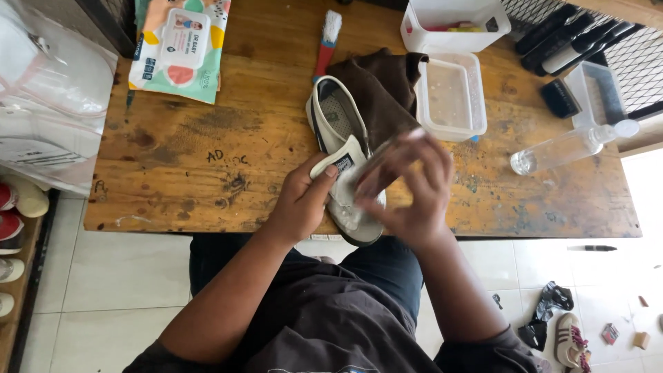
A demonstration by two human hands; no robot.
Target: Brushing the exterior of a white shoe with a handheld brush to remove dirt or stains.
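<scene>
- Mostly a worn wooden table (173, 152) fills the view, dark stains and scratches on its top, near edge toward the person.
- Bulky clear plastic bag (48, 90) hangs off the table's left edge.
- Pack of wet wipes (181, 47) lies at the far left corner, flat.
- Brown cloth (383, 90) is bunched at the middle of the far half, partly under the shoe's heel end.
- White shoe (338, 128) with dark trim lies across the near edge at the middle, heel toward the far side, toe poking past the edge toward the person.
- Two clear plastic tubs: one (450, 95) just right of the cloth, cloudy liquid inside; another (452, 17) at the far edge holding small coloured items.
- Clear bottle (566, 146) lies on its side near the right edge.
- Left hand (304, 197) clamped on the shoe's tongue (342, 162), thumb on top, pulling it up.
- Right hand (407, 190) is over the shoe's front, fingers curled and motion-blurred; cannot tell if it grips anything.
- Hands close together, both at the shoe.
- Red-handled brush (327, 38) lies near the far edge, just left of the cloth.
- Black pen (592, 247) on the tiled floor past the near right corner.
</scene>
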